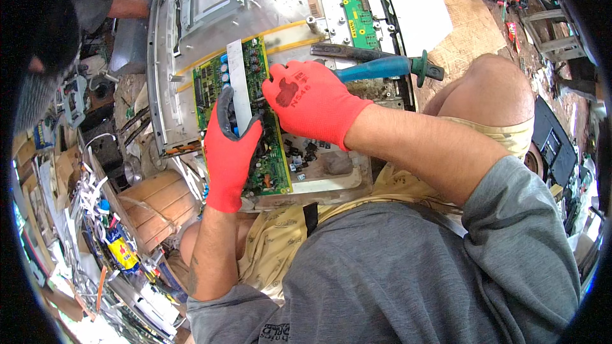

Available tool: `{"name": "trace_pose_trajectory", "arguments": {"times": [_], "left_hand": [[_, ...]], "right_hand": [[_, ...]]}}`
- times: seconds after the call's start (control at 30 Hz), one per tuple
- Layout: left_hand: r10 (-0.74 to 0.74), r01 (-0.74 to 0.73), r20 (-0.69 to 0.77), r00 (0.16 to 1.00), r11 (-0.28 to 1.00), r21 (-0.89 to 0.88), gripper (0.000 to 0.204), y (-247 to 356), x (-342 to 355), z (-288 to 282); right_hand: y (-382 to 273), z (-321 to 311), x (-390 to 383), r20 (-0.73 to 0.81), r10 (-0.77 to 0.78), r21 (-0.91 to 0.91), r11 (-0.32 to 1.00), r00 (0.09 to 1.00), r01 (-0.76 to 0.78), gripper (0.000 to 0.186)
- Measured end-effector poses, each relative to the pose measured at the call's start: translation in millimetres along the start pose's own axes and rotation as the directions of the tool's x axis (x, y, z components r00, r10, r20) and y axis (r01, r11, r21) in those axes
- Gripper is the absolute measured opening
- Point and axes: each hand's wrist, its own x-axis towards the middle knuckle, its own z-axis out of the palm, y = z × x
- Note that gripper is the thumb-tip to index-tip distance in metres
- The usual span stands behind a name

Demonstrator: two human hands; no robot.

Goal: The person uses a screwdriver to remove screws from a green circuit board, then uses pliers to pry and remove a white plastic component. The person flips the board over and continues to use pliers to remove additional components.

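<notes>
A green circuit board (277, 156) lies on the large metal panel (280, 0) in front of me, with capacitors and other small parts on it. A pale flat metal strip (236, 67) runs lengthwise over the board. My left hand (231, 153), in a red glove with dark fingertips, has its thumb and fingers closed round the strip's lower part. My right hand (315, 99), gloved in red, is closed at the board's right edge. Its fingertips are turned away, and what they hold is hidden. Just past its knuckles lies a blue tool handle (376, 69) with a green collar.
A dark bar-like tool (347, 51) lies beside the blue handle. A long green board (357, 9) is mounted on the panel's right side. Small dark parts (306, 153) lie below the circuit board. Scrap (108, 216) is heaped at left. Another person's arm (127, 5) shows at upper left.
</notes>
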Motion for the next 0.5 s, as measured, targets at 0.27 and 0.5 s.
{"name": "trace_pose_trajectory", "arguments": {"times": [0.27, 0.5], "left_hand": [[0.042, -0.042, -0.014, 0.999, 0.999, -0.029, 0.069, 3, 1, 4], [0.04, -0.043, 0.017, 0.999, 0.911, 0.411, 0.04, 7, 2, 3]], "right_hand": [[5, 9, 0, -0.142, -0.037, 0.008, 0.999, 0.989, 0.039, 0.023], [17, 10, 7, -0.117, -0.041, 0.119, 0.991, 0.992, 0.055, 0.024]]}}
